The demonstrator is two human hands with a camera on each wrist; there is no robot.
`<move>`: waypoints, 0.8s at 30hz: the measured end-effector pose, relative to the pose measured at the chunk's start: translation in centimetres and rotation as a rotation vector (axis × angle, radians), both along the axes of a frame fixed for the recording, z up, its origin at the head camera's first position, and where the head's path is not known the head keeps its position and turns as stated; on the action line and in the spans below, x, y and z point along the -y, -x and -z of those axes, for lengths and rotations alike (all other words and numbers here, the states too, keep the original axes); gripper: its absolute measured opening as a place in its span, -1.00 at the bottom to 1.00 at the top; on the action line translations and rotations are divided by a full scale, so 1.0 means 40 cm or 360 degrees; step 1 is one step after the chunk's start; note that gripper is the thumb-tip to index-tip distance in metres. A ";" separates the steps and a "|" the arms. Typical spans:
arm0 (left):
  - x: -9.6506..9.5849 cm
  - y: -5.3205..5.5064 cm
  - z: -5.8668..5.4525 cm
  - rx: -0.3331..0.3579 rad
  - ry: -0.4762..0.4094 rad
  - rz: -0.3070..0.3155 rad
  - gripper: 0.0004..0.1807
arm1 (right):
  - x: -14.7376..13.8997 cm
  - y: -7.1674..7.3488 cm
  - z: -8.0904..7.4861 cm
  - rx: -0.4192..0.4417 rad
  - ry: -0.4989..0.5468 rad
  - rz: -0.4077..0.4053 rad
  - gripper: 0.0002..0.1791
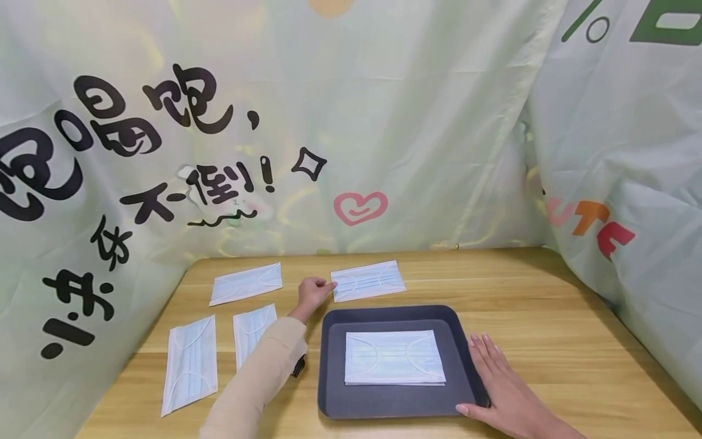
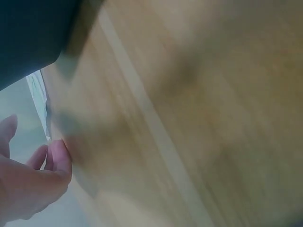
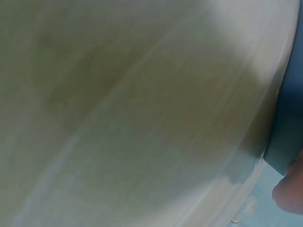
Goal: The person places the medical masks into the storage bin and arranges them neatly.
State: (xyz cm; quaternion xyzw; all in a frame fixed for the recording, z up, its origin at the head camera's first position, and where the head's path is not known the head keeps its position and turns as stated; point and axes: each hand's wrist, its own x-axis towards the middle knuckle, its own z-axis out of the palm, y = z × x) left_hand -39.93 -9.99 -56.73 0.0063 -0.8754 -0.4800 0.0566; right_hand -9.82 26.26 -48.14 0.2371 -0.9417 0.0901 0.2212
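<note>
At the back of the table, my left hand (image 1: 314, 296) pinches the left edge of a pale blue face mask (image 1: 368, 280) that lies flat. The left wrist view has the thumb and fingertips meeting at the corner of this mask (image 2: 39, 94). A dark grey tray (image 1: 403, 410) stands in front of it, bearing a small neat pile of face masks (image 1: 393, 356). Along the tray's right side rests my right hand (image 1: 507, 390), its fingers straight against the rim. The right wrist view catches just one fingertip (image 3: 289, 191) by the tray wall (image 3: 286, 123).
Three more masks lie singly on the left: one at the back (image 1: 247, 284), one upright at the far left (image 1: 190, 364), and one (image 1: 253, 332) partly hidden by my left sleeve (image 1: 252, 378). Printed cloth (image 1: 439, 152) hangs behind the wooden table (image 1: 554, 329).
</note>
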 end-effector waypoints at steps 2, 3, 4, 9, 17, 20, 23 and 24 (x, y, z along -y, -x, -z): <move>0.002 0.008 0.011 0.0041 -0.0023 0.0013 -0.43 | 0.001 -0.002 -0.001 0.0005 0.0004 0.0005 0.20; 0.005 0.043 0.057 0.0008 -0.0034 0.0018 -0.42 | 0.002 -0.002 -0.001 0.0007 0.0004 0.0005 0.20; 0.006 0.052 0.071 -0.0015 -0.0019 0.0010 -0.45 | 0.002 -0.003 -0.001 0.0011 0.0003 0.0011 0.20; 0.003 0.085 0.112 -0.0044 0.0140 0.0041 -0.56 | 0.003 -0.006 -0.002 0.0057 0.0004 0.0047 0.20; -0.026 0.055 0.064 0.0035 0.0323 -0.0067 -0.74 | 0.004 -0.007 -0.003 0.0078 0.0015 0.0061 0.18; -0.015 0.162 0.205 0.0009 0.0381 -0.0128 -0.74 | 0.003 -0.006 -0.002 0.0069 0.0019 0.0044 0.19; 0.002 0.268 0.341 0.0022 0.0393 -0.0119 -0.69 | 0.002 -0.005 0.000 0.0050 0.0019 0.0033 0.19; 0.003 0.285 0.363 0.0028 0.0404 -0.0117 -0.69 | 0.001 -0.004 0.001 0.0042 0.0017 0.0031 0.19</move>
